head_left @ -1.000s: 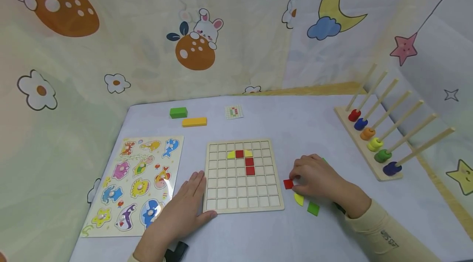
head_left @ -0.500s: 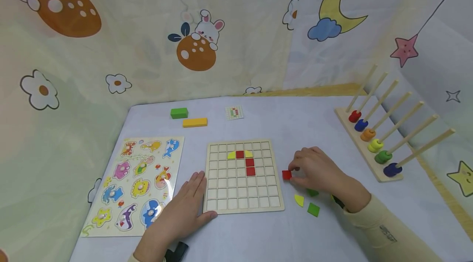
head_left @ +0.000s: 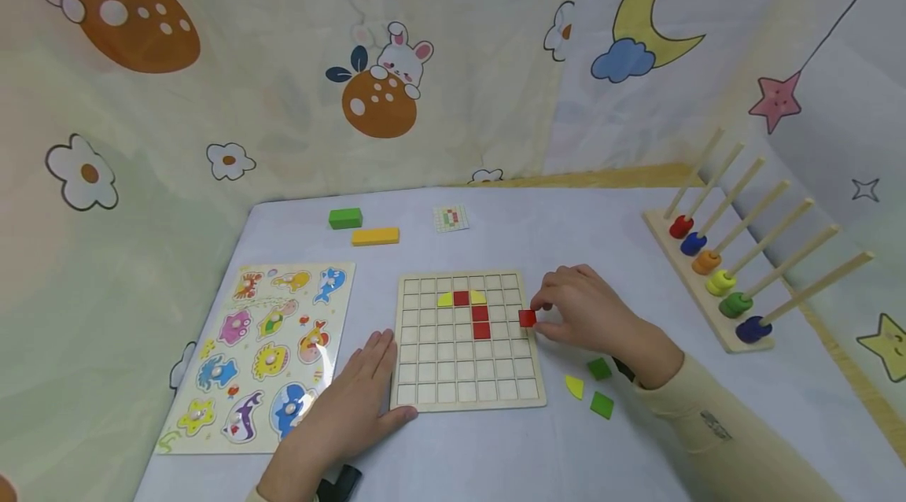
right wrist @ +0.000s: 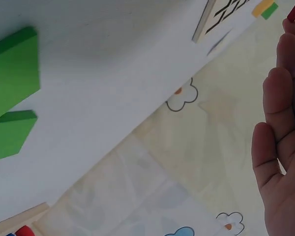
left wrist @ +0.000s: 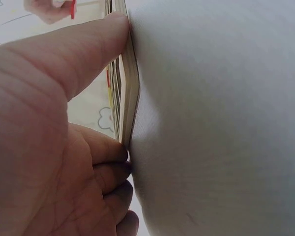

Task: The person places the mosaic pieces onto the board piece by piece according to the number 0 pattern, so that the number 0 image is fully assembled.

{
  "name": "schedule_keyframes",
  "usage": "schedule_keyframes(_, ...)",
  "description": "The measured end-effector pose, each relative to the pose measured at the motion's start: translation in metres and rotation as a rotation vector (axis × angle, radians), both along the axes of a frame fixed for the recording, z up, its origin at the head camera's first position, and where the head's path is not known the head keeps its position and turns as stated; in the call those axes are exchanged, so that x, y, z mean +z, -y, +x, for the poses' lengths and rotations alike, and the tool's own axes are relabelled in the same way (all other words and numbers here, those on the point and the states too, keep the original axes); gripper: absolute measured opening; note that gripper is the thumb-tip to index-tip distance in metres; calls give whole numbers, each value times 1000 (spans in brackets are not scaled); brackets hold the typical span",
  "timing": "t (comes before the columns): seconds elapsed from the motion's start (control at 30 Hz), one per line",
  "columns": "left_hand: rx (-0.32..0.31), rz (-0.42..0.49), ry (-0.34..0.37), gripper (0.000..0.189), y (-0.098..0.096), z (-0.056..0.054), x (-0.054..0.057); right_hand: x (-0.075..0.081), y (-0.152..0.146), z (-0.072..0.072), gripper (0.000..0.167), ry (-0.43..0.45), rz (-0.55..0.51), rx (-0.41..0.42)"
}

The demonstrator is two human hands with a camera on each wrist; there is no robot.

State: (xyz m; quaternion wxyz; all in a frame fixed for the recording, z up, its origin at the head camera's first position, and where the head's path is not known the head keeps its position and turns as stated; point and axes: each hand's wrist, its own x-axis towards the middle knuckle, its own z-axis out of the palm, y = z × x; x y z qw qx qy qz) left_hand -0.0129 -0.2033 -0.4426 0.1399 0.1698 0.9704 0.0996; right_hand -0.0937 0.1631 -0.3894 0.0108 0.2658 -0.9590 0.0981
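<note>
Between thumb and fingertips my right hand (head_left: 591,309) pinches a red square tile (head_left: 527,319), which overlaps the right rim of the wooden grid board (head_left: 432,376) in the head view. Set in the board's upper cells are several red squares (head_left: 481,330) and two yellow curved pieces (head_left: 444,299). My left hand (head_left: 350,400) lies with straight fingers along the board's lower left corner; in the left wrist view its thumb (left wrist: 96,42) and fingertips touch the board's edges. Right of the board lie a yellow quarter-round piece (head_left: 575,386) and two green tiles (head_left: 602,405).
An animal knob puzzle (head_left: 265,329) lies at the left. Farther back are a green block (head_left: 345,219), a yellow block (head_left: 375,236) and a small pattern card (head_left: 451,218). A peg rack (head_left: 697,282) with coloured beads stands at the right.
My right hand has picked up the red tile from beside the loose pieces and carried it left to the board's right rim. My left hand stays in place.
</note>
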Motion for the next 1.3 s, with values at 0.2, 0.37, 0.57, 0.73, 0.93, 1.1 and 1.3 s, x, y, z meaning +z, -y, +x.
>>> schedule_keyframes(0.2, -4, 12, -2, 106, 1, 0, 1, 2, 14, -5, 15, 11, 8, 17)
schedule_keyframes(0.37, -12, -2, -7, 106, 1, -1, 1, 3, 28, -8, 15, 5, 5, 60)
schedule_keyframes(0.57, -16, 2, -16, 106, 1, -2, 0, -2, 42, -9, 15, -2, 10, 91)
schedule_keyframes(0.73, -18, 1, -14, 106, 1, -2, 0, -9, 50, -8, 17, 14, 10, 106)
schedule_keyframes(0.93, -23, -8, -22, 106, 1, -2, 0, -19, 60, -6, 15, 39, 18, 144)
schedule_keyframes(1.1, -24, -7, -19, 106, 1, -1, 1, -24, 64, -2, 8, 30, 30, 158)
schedule_keyframes(1.3, -17, 1, -12, 106, 0, -2, 2, -26, 64, 0, 5, 33, 37, 147)
